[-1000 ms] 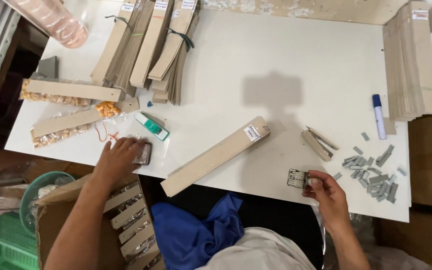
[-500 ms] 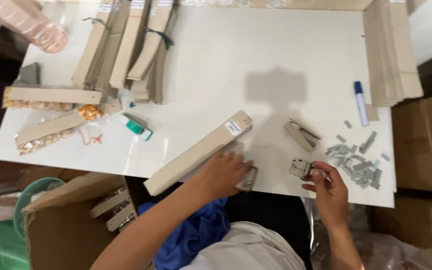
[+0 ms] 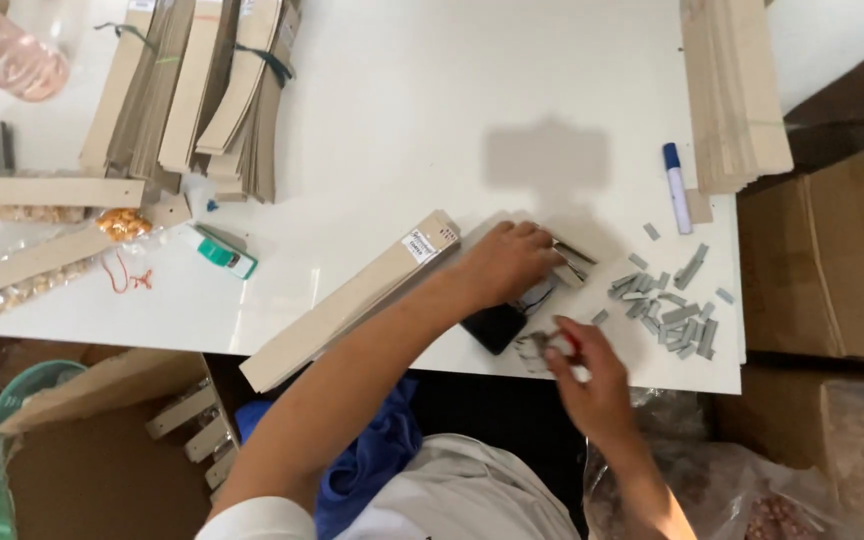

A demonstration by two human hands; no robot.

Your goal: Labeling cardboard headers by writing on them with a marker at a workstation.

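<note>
My left hand (image 3: 507, 262) reaches across my body to the table's front right and lies curled over a black object (image 3: 495, 326). Its fingertips touch a grey metal stapler (image 3: 574, 264). Just in front of it, at the table edge, my right hand (image 3: 592, 378) pinches a small metal piece (image 3: 540, 346) with a red spot on it. Several grey staple strips (image 3: 674, 308) lie scattered to the right of both hands. A long flat cardboard strip (image 3: 352, 300) with a white label lies diagonally beside my left forearm.
A blue marker (image 3: 675, 186) and a stack of cardboard strips (image 3: 737, 90) sit at the right. Banded strip bundles (image 3: 202, 90), a green stapler (image 3: 224, 255) and nut bags with cardboard headers (image 3: 42, 262) lie at the left. Cardboard boxes (image 3: 832, 260) stand around the white table (image 3: 432, 120).
My left hand has come from the table's left front edge across to the right, bringing the dark object next to the metal stapler. My right hand has stayed by the staples with its metal piece.
</note>
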